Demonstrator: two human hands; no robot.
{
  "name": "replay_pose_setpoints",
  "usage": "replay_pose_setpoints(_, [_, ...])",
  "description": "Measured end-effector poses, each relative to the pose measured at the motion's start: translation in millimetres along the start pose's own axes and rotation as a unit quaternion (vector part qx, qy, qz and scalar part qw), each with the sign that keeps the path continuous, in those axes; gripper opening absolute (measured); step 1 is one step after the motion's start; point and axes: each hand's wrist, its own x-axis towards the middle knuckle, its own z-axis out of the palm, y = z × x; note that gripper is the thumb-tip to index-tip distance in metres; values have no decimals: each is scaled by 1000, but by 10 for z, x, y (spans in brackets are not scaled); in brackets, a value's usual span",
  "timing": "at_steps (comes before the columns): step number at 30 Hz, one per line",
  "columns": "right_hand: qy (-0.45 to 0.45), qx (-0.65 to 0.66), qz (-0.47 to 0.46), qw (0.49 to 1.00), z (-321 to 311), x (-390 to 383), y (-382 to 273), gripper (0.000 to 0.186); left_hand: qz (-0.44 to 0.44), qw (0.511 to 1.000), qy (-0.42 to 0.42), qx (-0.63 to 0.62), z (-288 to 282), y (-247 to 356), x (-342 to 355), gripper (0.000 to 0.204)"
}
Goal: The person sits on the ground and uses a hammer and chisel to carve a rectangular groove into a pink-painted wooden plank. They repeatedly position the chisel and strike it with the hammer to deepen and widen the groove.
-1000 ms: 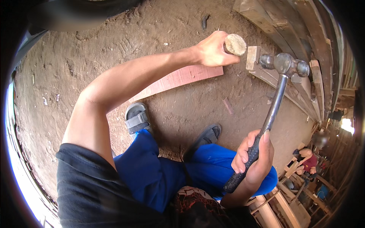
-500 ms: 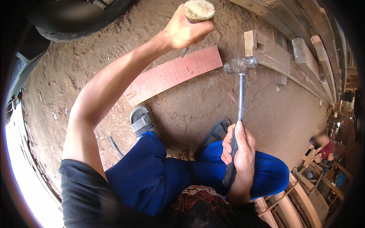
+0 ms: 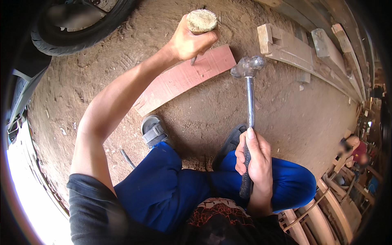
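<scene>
My left hand [image 3: 185, 43] is closed around a chisel with a frayed, pale handle top [image 3: 201, 20]. Its blade points down at a pinkish wooden plank [image 3: 171, 85] marked with a rectangle; whether the tip touches the wood I cannot tell. In my right hand [image 3: 255, 157] is a hammer, gripped by its black textured handle, with a shiny shaft and rounded metal head [image 3: 248, 66] raised just right of the plank's end. My sandalled feet [image 3: 154, 130] are on the dirt below the plank.
Weathered boards and beams [image 3: 294, 53] line the upper right. A black tyre [image 3: 49, 43] stands at the upper left, above a dark vehicle body. At the lower right are timber pieces [image 3: 318, 220] and another person [image 3: 359, 153] in a maroon top. A thin rod [image 3: 127, 159] lies by my left leg.
My left hand has moved left over the plank, bringing the chisel blade into view. The hammer has swung leftward to an upright angle toward the plank, its head nearer my left hand's side.
</scene>
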Motion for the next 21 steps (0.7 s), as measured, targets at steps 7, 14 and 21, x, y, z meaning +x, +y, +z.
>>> replay_pose_setpoints(7, [-10,-11,1,1000,-5,7,14,39,6,1000,-1,15,32,-35,45,14])
replay_pose_setpoints(14, [-13,-32,0,999,-17,23,48,40,-4,1000,1,-8,27,-43,82,13])
replay_pose_setpoints(21, [-10,-39,4,999,-2,20,37,40,47,999,-16,9,25,-138,84,20])
